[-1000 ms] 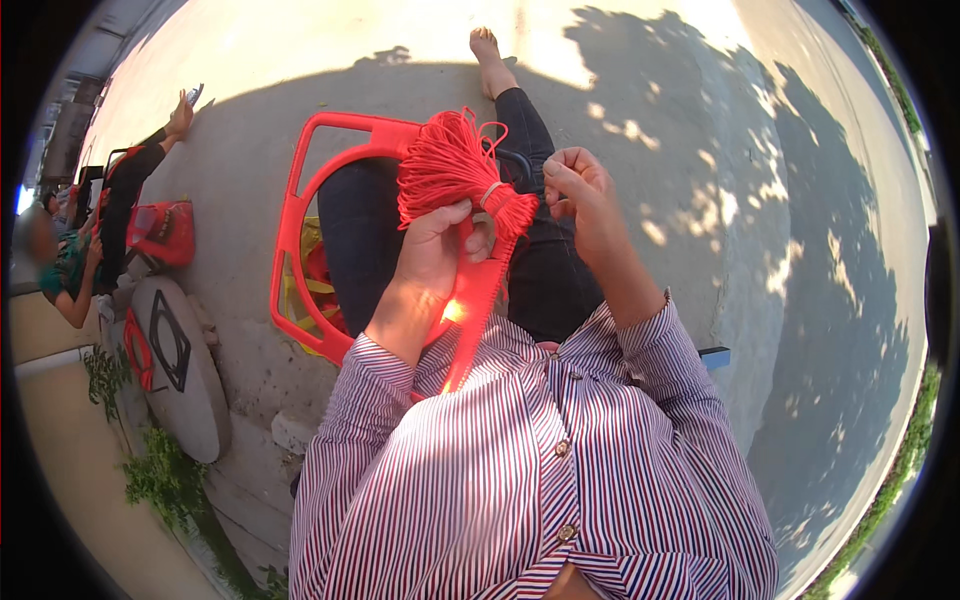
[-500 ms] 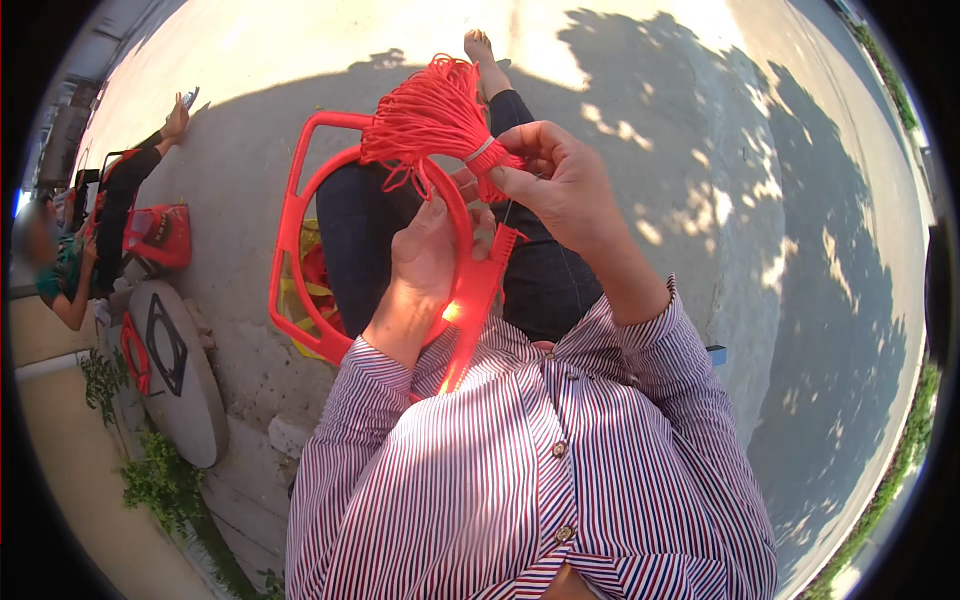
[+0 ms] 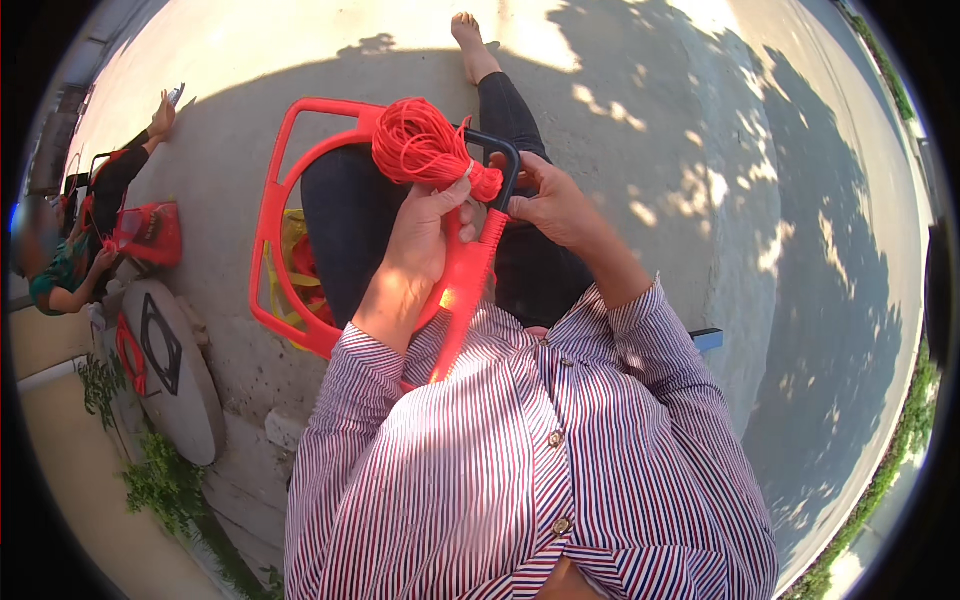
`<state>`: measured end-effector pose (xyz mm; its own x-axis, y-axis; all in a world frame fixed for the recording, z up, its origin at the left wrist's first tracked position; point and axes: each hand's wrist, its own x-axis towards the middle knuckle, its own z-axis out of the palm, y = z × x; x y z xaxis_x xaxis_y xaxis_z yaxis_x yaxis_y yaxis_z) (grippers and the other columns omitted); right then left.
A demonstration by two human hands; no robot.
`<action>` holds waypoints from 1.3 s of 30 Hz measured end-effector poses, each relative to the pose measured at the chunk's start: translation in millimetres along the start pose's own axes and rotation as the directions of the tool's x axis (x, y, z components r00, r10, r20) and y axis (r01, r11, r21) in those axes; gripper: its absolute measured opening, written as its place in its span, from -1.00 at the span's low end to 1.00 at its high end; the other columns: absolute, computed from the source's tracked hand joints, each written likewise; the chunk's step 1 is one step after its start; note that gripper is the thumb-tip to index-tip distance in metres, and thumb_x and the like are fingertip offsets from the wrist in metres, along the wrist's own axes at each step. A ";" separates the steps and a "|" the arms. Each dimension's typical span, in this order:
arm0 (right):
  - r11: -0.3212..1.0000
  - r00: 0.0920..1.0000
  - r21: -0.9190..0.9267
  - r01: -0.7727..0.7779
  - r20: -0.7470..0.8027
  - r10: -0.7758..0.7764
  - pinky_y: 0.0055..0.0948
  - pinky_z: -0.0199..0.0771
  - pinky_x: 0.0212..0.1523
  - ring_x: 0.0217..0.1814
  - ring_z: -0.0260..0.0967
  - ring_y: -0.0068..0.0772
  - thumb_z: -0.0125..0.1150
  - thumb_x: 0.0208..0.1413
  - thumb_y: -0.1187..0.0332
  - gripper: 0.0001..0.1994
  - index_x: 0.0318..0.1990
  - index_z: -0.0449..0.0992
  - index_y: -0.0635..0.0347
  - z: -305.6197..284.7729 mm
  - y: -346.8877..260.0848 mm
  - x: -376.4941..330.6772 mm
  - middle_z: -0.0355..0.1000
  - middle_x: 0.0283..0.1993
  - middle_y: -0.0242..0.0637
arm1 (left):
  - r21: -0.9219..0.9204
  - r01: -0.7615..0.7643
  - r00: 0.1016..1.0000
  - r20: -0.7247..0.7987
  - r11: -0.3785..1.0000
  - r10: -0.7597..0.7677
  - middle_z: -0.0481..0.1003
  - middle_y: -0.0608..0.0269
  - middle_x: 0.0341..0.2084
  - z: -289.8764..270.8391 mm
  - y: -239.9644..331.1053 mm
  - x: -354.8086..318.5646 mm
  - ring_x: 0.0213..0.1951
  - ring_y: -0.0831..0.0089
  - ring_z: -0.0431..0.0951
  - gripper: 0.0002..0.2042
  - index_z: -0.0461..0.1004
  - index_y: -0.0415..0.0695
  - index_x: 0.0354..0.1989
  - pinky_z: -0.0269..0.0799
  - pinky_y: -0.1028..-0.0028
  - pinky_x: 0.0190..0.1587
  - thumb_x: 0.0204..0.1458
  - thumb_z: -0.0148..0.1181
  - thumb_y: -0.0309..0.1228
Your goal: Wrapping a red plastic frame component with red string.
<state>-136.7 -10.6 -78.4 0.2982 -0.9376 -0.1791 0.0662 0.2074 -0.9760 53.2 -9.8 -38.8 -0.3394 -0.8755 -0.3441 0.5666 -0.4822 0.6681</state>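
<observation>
- The cord bundle is a thick hank of bright red-orange string, loops bunched into a rounded mass, pinched to a narrow neck at its lower right where it is tied or gripped.
- It sits above the person's lap, in front of the chest, over dark trousers.
- The left hand is closed around the neck of the bundle from below, fingers curled up against the strands.
- The right hand is wrapped partly around a black handle, a bent bar that rises just right of the bundle; the thumb side touches the bundle's neck.
- A flat red strip runs from the hands down toward the striped shirt; in the sun it glows, and its lower end is lost against the cloth.
- A red frame curves round the left thigh; its right part is hidden behind the leg and arms.
- Something yellow lies inside the frame, too covered to name.
- Where the black handle ends is hidden by the right hand.
- One bare foot shows at the top on the concrete.
- At far left another person sits with red items, small and bent by the lens; their hands are hard to make out.
</observation>
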 end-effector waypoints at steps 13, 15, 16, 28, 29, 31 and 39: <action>0.956 0.981 -0.236 0.177 -0.040 -0.191 -0.52 0.54 -0.26 -0.08 0.42 -0.58 0.30 0.05 0.53 -0.47 0.22 0.34 0.20 8.1 10.2 14.4 0.46 -0.04 -0.33 | 0.318 0.093 0.982 -0.184 0.943 -0.035 0.38 0.33 -0.62 0.8 1.8 14.5 -0.67 0.56 0.36 -0.88 0.42 -0.18 -0.24 0.27 0.55 -0.66 0.05 0.16 -0.59; 0.898 0.944 -0.352 0.262 -0.099 -0.315 -0.49 0.50 -0.23 -0.13 0.44 -0.53 0.30 -0.03 0.51 -0.53 0.11 0.41 0.22 -3.8 29.5 26.4 0.47 -0.11 -0.30 | 0.277 0.052 0.992 -0.124 0.959 -0.018 0.39 0.33 -0.61 2.8 -3.8 9.1 -0.67 0.56 0.36 -0.87 0.42 -0.18 -0.24 0.28 0.55 -0.65 0.04 0.18 -0.59; 0.820 0.888 -0.467 0.330 -0.142 -0.438 -0.45 0.47 -0.19 -0.19 0.47 -0.48 0.30 -0.11 0.50 -0.58 0.00 0.48 0.23 -9.1 37.1 30.2 0.47 -0.18 -0.28 | 0.234 0.015 0.998 -0.067 0.972 0.001 0.39 0.33 -0.61 3.2 -5.7 6.3 -0.66 0.57 0.36 -0.87 0.42 -0.17 -0.25 0.30 0.55 -0.64 0.03 0.19 -0.58; 0.772 0.912 0.487 0.408 -0.263 -0.316 -0.02 0.19 0.29 0.10 0.38 0.09 0.14 -0.21 0.19 -0.54 -0.14 0.33 0.27 -81.3 -24.3 -77.4 0.48 -0.05 0.05 | 0.150 0.171 0.985 -0.035 0.974 -0.168 0.52 0.25 -0.40 -9.4 4.2 4.8 -0.49 0.56 0.45 -0.73 0.45 -0.31 -0.04 0.43 0.59 -0.36 0.08 0.20 -0.50; 0.709 0.923 0.603 0.365 -0.134 -0.361 0.03 0.19 0.27 0.06 0.40 0.16 0.16 -0.14 0.12 -0.53 -0.14 0.29 0.27 -92.5 -30.0 -89.9 0.49 -0.11 0.11 | 0.150 0.159 0.987 -0.037 0.976 -0.156 0.52 0.25 -0.40 -13.4 5.5 6.4 -0.49 0.56 0.45 -0.73 0.45 -0.31 -0.04 0.43 0.59 -0.36 0.08 0.20 -0.50; 0.693 0.919 0.618 0.371 -0.137 -0.371 0.04 0.33 0.16 -0.20 0.49 -0.02 0.19 -0.09 0.00 -0.51 -0.20 0.27 0.23 -110.9 -49.2 -123.0 0.48 -0.31 -0.01 | 0.134 0.243 0.967 0.043 0.961 -0.251 0.55 0.22 -0.39 -17.6 4.6 8.4 -0.41 0.54 0.53 -0.77 0.50 -0.32 -0.12 0.48 0.58 -0.28 0.08 0.22 -0.47; 0.630 0.771 0.490 0.602 -0.563 -0.299 -0.28 0.52 -0.17 -0.18 0.31 -0.31 0.17 0.12 0.35 -0.71 -0.08 0.34 0.33 -193.4 -15.3 -163.8 0.34 -0.22 -0.16 | 0.199 0.345 0.935 0.018 0.917 -0.355 0.58 0.01 -0.40 2.1 7.9 1.0 -0.39 0.34 0.63 -0.86 0.49 -0.32 -0.27 0.60 0.43 -0.31 0.05 0.25 -0.50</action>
<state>-370.7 85.8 -58.0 -0.3257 -0.9417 0.0843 0.6877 -0.2972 -0.6623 55.7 -14.4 -32.4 -0.5317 -0.6464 -0.5472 0.2535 -0.7379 0.6254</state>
